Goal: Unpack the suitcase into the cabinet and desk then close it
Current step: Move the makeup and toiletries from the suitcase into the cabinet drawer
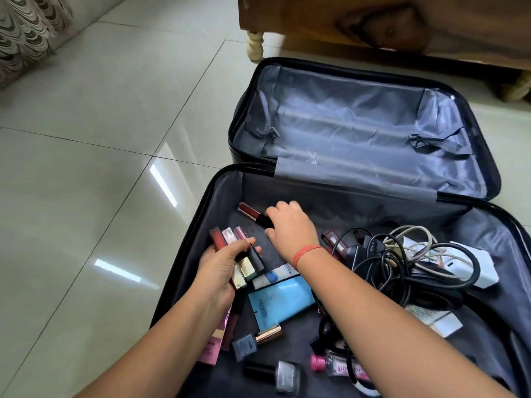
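My left hand (221, 271) grips 3 gloss tubes (228, 235), my right hand (290, 228) pinches the red tube (248, 211) by its cap; light, probably slick.

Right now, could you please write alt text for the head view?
The right hand grips a dark red lipstick tube inside an open black suitcase, while the left hand holds several lipstick tubes. Tangled black cables lie nearby.

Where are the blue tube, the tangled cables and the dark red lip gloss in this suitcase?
blue tube (283, 298), head view, middle of its flat body.
tangled cables (393, 282), head view, black loops mid-heap.
dark red lip gloss (249, 210), head view, its red barrel.
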